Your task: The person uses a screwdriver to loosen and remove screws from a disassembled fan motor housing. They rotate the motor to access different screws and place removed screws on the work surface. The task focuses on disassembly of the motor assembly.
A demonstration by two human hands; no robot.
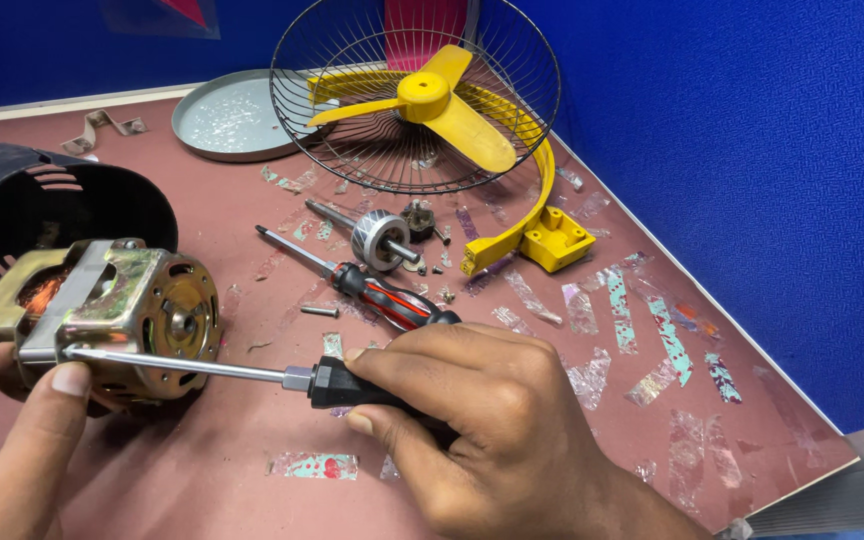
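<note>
Right hand (472,420) wrapped tight around the black handle of a screwdriver (252,371), shaft level, tip at the near edge of the metal fan motor (127,310). Left hand (12,440) steadies that motor at the left of the surface (552,400), thumb pressed beside the tip (its fingers seem curled behind, mostly hidden). A red-handled screwdriver (382,295) lies just beyond.

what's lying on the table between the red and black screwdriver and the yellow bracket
In the head view, between the red and black screwdriver and the yellow bracket lie a silver rotor on its shaft, a small dark part, several loose screws and tape scraps.
</note>
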